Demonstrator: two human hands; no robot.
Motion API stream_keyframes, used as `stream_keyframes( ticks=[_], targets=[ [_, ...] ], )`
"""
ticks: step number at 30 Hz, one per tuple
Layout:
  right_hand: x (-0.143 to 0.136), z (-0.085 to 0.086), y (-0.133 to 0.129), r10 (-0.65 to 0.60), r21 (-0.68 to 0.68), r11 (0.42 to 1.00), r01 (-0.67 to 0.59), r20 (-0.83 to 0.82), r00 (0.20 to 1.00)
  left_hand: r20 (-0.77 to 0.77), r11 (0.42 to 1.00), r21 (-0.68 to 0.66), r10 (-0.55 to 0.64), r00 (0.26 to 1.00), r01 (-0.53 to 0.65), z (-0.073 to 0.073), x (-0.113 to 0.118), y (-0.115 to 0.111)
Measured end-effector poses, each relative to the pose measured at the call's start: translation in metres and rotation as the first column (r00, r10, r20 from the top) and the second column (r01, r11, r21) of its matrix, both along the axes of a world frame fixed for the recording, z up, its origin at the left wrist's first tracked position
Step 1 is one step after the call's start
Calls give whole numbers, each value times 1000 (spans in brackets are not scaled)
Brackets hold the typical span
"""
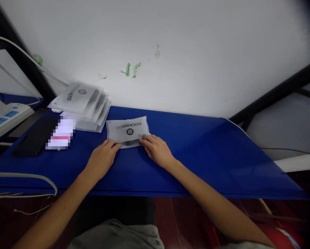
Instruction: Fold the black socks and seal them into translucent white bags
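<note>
A frosted ROCKBROS bag (127,130) lies on the blue table (196,152), its printing upside down to me and something dark showing along its near edge. My left hand (104,155) is closed at the bag's near left corner, thumb and fingers pressed on it. At the near right corner my right hand (156,148) grips the bag too, its fingers curled over the edge. A stack of similar frosted bags (83,100) rests at the back left, against the wall.
Left of me lie a black phone (37,136) and a second, partly pixelated item (63,133). Beyond them is a white power strip (8,119). Pale cables (22,175) cross the near left edge. Black frame bars stand at both sides of the white wall.
</note>
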State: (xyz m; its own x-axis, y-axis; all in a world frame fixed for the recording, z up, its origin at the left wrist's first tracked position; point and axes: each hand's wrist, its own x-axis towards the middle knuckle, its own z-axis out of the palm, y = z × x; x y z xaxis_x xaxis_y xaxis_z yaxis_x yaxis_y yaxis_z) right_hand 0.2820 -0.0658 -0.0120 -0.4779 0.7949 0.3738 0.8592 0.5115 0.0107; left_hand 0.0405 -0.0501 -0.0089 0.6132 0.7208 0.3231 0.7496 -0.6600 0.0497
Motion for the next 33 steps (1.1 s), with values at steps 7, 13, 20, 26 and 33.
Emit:
stream_keyframes(
  ticks=[7,13,20,26,33],
  targets=[
    [-4,-2,6,-34,27,999,32,95,995,-51,998,60,10,999,-7,-2,6,2],
    [-6,0,6,-63,122,991,54,71,995,-45,977,210,59,997,-48,6,11,-3],
    [-11,30,-8,-147,218,960,174,-134,980,167,911,403,14,986,-81,39,11,-12],
    [-3,47,-22,56,132,991,-19,-281,958,259,898,416,34,965,-143,58,6,-12],
    [8,43,-29,49,168,986,17,-380,924,373,957,257,34,927,-138,64,-1,-9]
  ],
)
